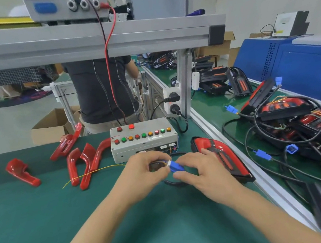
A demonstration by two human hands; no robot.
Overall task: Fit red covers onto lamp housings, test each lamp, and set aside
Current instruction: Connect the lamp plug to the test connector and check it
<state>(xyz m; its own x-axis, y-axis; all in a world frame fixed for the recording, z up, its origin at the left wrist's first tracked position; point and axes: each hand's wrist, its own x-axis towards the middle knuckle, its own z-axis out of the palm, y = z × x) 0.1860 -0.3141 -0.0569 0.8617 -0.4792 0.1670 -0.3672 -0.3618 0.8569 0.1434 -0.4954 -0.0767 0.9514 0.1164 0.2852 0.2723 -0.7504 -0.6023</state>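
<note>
Head view: cardboard box (49,127), contents unseen.

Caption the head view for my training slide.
Both hands join a blue connector before the test box.

The desk (47,224) at the bottom of the frame is dark green. At centre left lie glossy red covers (84,164). The test box (143,139) at centre is pale grey with red, green and amber buttons. A blue connector (175,166) shows at centre, a thin yellow wire (93,172) left of it. The lamp (220,158) at centre right is red with a black rim. A red cable (113,66) hangs at upper centre. The cabinet (299,65) at right is blue.
</note>
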